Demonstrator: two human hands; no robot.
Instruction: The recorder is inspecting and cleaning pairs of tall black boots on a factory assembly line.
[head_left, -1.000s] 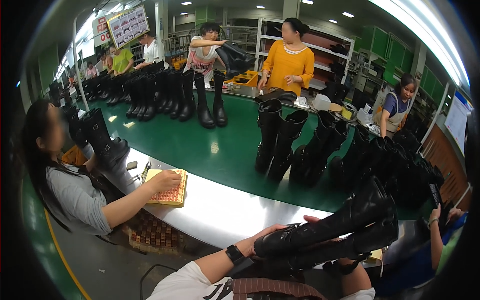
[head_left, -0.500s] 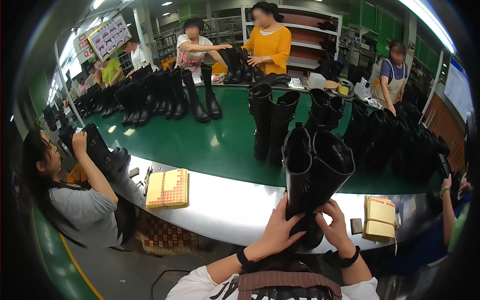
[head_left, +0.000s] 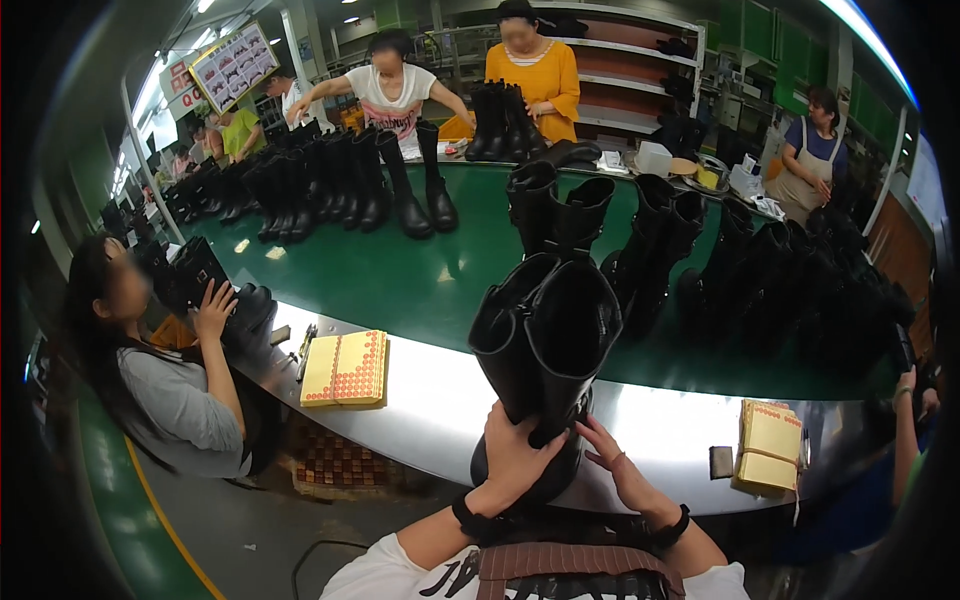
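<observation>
A pair of tall black boots (head_left: 570, 375) stands upright in front of me at the bench's metal edge, shafts close together. My left hand (head_left: 514, 455) is closed around the lower shaft on the left side, its thumb lying across the front. On the other side my right hand (head_left: 622, 468) has its fingers stretched out, the fingertips at or close to the boot's side. Both boots' feet are partly hidden by my hands. Just beyond stands another pair of black buckled boots (head_left: 578, 215) on the green table surface (head_left: 400, 285).
Bundled yellow cards with red round stickers (head_left: 345, 370) lie to the left; another bundle (head_left: 770, 445) is at right beside a small dark block (head_left: 721, 462). Rows of black boots (head_left: 770, 275) line the right. A co-worker in grey (head_left: 185, 400) handles boots at left; others stand across the table.
The pair of boots has moved left and nearer to me, with my left hand on it. My right hand's fingers have straightened. Across the table, the co-worker in white has let go of boots.
</observation>
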